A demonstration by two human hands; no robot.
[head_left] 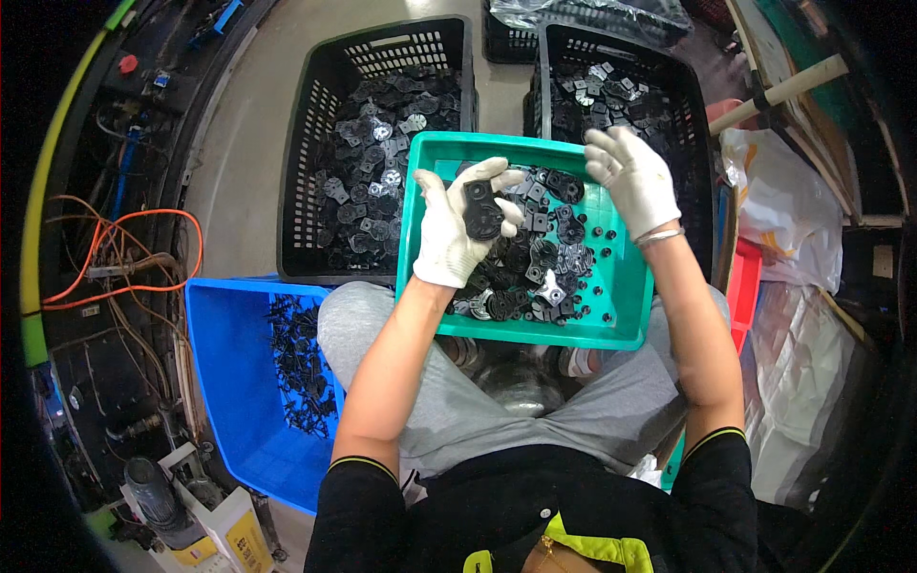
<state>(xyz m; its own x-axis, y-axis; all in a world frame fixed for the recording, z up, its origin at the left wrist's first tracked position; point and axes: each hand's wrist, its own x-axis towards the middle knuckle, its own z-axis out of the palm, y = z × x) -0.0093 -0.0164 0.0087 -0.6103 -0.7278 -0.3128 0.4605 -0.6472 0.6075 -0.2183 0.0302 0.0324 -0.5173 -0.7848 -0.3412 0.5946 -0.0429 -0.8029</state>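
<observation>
My left hand point(460, 224), in a white knit glove, is raised palm up over the left side of the green tray point(626, 325). It holds a black moulded plastic part point(482, 210), flat with rounded ends, across the fingers. Gloved as well, my right hand point(632, 181) hovers over the tray's far right corner. Its fingers are stretched out and nothing shows in them. The tray rests across my lap. Inside it lie a pile of black plastic parts point(542, 256) and several small round black pieces point(607, 253).
Beyond the tray stand two black slatted crates point(304, 158) point(702, 134) of similar black parts. A blue bin point(229, 382) holding thin black pieces is at my left. Orange cable point(198, 244) loops beside machinery at far left. White plastic bags point(783, 191) and a pole point(793, 88) are at right.
</observation>
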